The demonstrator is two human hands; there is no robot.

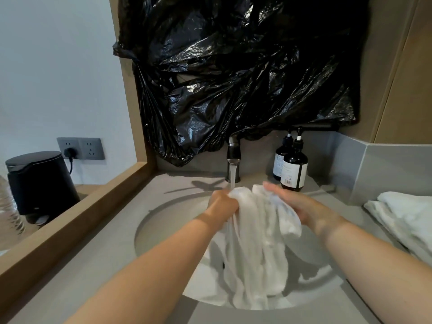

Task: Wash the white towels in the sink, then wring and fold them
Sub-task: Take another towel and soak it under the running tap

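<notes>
A wet white towel (pixel 254 249) hangs bunched over the round grey sink (pixel 149 232), its lower end lying in the basin. My left hand (pixel 222 203) grips the towel's top left in a fist, just under the running water from the dark faucet (pixel 233 157). My right hand (pixel 301 204) lies with straight fingers flat against the towel's upper right side. More white towels (pixel 406 216) lie stacked on the counter at the right.
Two dark pump bottles (pixel 293 170) stand behind the sink to the right of the faucet. Black plastic sheeting (pixel 233 73) covers the wall above. At the left, past a wooden ledge (pixel 77 216), stands a black kettle (pixel 39 183) plugged into a wall socket (pixel 80 148).
</notes>
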